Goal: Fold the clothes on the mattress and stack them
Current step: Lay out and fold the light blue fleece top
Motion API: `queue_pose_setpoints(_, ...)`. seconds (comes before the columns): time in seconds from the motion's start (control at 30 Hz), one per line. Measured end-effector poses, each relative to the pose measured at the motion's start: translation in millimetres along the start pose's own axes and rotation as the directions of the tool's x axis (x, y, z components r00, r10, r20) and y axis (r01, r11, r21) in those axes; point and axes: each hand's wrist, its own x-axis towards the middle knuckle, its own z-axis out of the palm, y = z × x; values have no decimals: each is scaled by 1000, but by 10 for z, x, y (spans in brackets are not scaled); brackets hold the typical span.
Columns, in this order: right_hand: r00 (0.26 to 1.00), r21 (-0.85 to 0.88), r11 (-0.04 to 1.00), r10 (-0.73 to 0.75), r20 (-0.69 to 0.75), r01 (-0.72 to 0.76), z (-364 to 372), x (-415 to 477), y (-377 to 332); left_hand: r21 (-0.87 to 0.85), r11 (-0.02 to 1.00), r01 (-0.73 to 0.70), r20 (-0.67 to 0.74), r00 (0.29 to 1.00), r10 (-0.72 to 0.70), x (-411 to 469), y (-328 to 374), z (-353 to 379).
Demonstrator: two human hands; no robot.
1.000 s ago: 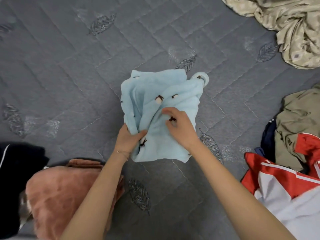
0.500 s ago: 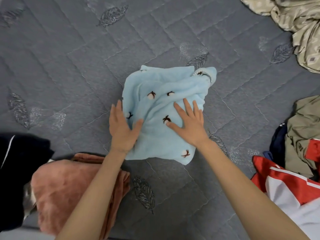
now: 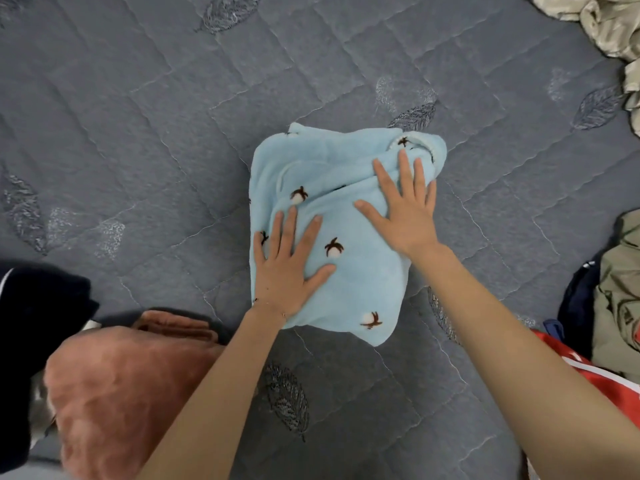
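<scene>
The light blue garment [image 3: 346, 271] is soft, fuzzy fleece, matt, dotted with small stitched brown motifs. The grey mattress [image 3: 138, 116] is quilted cloth with a faint sheen. The pink folded piece [image 3: 121, 393] looks plush. The beige cloth [image 3: 609, 26] is satiny and glossy.

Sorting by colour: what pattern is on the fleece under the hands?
Light blue fleece, small brown-and-white motifs; head view.

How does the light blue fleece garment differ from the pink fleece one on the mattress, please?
The light blue garment carries small brown-and-white motifs; the pink garment looks plain. The light blue garment lies in the centre with the left hand and right hand pressing flat on it; the pink garment sits near left with no hand on it. Both look like soft fleece.
</scene>
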Motion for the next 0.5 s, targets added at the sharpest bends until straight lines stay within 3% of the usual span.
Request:
queue_pose_setpoints(0.2,990,2,1000,2,138,-2,191,279,-1,-112,987,115,38,993,-112,123,-82,115)
queue_pose_setpoints(0.33,998,160,986,60,-23,-56,119,285,107,-114,983,142,18,990,-141,121,-58,83)
queue_pose_setpoints(0.4,968,331,924,234,-94,-191,92,257,185,-221,940,259,-6,964,-267,55,-26,61)
queue_pose_setpoints(0.5,925,662,692,380,4,-287,95,238,227,-509,735,448,80,875,-478,8,-3,24)
